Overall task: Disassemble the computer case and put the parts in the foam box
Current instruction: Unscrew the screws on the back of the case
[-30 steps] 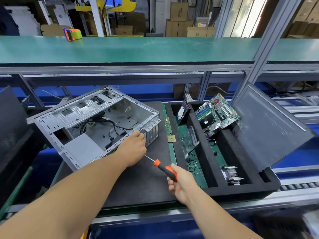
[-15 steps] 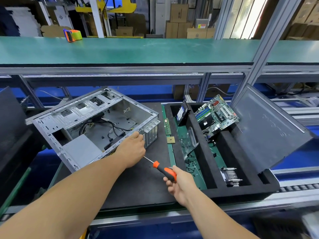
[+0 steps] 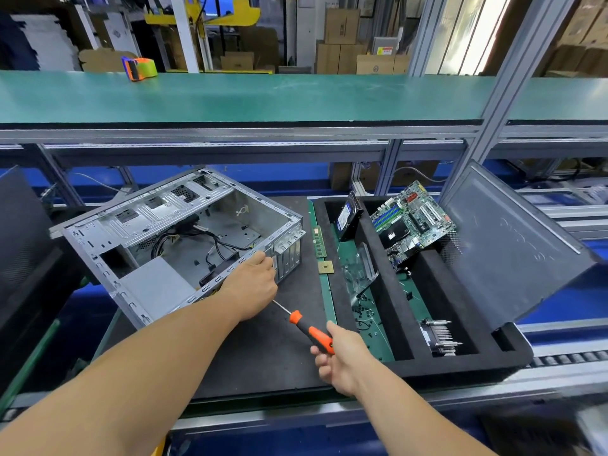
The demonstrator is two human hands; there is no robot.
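An open grey metal computer case (image 3: pixel 171 238) lies on its side on the black mat, black cables loose inside it. My left hand (image 3: pixel 251 284) grips the case's near edge close to the rear slot covers. My right hand (image 3: pixel 339 357) holds an orange and black screwdriver (image 3: pixel 309 330); its shaft points up-left and its tip is hidden behind my left hand. To the right stands the black foam box (image 3: pixel 391 281), holding a motherboard (image 3: pixel 413 222), a hard drive (image 3: pixel 347 217), a heatsink (image 3: pixel 439 337) and several small screws.
A RAM stick (image 3: pixel 318 241) and a CPU chip (image 3: pixel 325 267) lie on the mat between case and box. A grey side panel (image 3: pixel 516 245) leans against the box's right side. A green shelf with a tape dispenser (image 3: pixel 138 68) runs overhead behind.
My left hand has shifted slightly along the case edge, and the case sits a little differently. My right hand and the screwdriver have stayed nearly in place.
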